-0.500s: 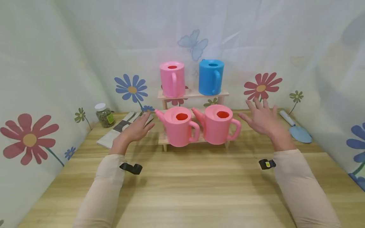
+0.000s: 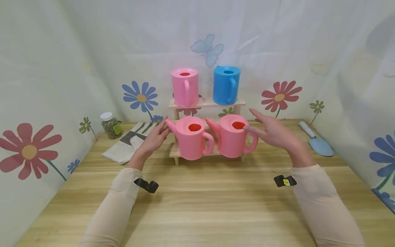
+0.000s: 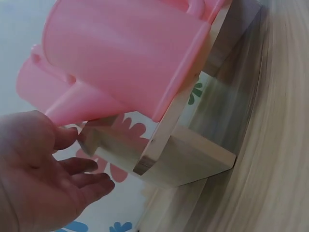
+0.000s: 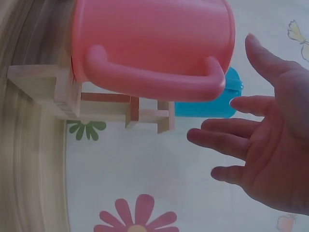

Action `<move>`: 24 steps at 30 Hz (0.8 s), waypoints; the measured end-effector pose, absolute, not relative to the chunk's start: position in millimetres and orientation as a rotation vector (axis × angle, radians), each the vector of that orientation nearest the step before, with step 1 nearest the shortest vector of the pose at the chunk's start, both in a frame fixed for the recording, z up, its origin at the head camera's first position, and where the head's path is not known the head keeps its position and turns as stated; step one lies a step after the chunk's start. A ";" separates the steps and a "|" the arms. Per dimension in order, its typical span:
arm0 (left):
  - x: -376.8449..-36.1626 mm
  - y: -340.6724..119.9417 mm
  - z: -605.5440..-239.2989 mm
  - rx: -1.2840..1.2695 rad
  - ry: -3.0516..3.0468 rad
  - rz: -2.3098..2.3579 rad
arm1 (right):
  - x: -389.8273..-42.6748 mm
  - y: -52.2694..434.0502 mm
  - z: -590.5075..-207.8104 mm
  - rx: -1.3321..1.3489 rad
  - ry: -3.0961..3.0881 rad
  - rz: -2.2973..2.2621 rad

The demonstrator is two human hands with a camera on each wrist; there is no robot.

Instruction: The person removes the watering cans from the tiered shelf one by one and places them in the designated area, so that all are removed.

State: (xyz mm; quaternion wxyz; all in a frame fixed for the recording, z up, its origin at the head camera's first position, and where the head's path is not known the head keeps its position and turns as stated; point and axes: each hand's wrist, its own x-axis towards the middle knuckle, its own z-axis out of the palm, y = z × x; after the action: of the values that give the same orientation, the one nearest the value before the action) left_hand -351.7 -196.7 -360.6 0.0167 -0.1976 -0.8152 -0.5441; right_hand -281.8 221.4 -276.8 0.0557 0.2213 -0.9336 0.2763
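Two pink watering cans stand on the lower step of a small wooden stand (image 2: pixel 210 103). Beside the spout of the left one (image 2: pixel 192 142) is my left hand (image 2: pixel 154 137), its fingers loosely extended and holding nothing; whether it touches the spout I cannot tell. My right hand (image 2: pixel 274 132) hovers at the handle side of the right can (image 2: pixel 232 140), fingers spread. In the right wrist view that hand (image 4: pixel 275 130) is apart from the can's handle (image 4: pixel 154 82). On the upper step sit another pink watering can (image 2: pixel 185 87) and a blue one (image 2: pixel 226 85).
At the left are a jar (image 2: pixel 111 126) with a white lid and a pair of work gloves (image 2: pixel 120 151). A trowel (image 2: pixel 319 144) with a blue blade lies at the right. A flower-printed curtain (image 2: pixel 277 44) hangs close behind the stand.
Both hands have moved inward toward the lower watering cans, the left to the right and the right to the left. The right hand has turned. The watering cans keep their places on the stand.
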 end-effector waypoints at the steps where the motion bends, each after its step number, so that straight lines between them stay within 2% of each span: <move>1: -351.7 -195.4 -361.7 -0.597 -2.514 -1.740 | -281.7 220.6 -277.8 0.680 -2.828 0.860; 10: -351.8 -187.2 -366.4 -0.579 -2.457 -1.997 | -282.5 214.0 -281.2 0.730 -2.835 0.948; 24: -355.5 -186.9 -372.6 -0.427 -2.402 -2.125 | -288.1 221.3 -282.3 0.671 -2.906 1.050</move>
State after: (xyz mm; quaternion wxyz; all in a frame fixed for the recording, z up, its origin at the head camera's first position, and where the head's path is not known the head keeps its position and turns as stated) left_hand -355.5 -186.9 -372.6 -0.0468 -0.1319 -0.7416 -0.6561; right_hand -288.1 221.3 -282.3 -0.0100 0.2123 -0.9190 0.3320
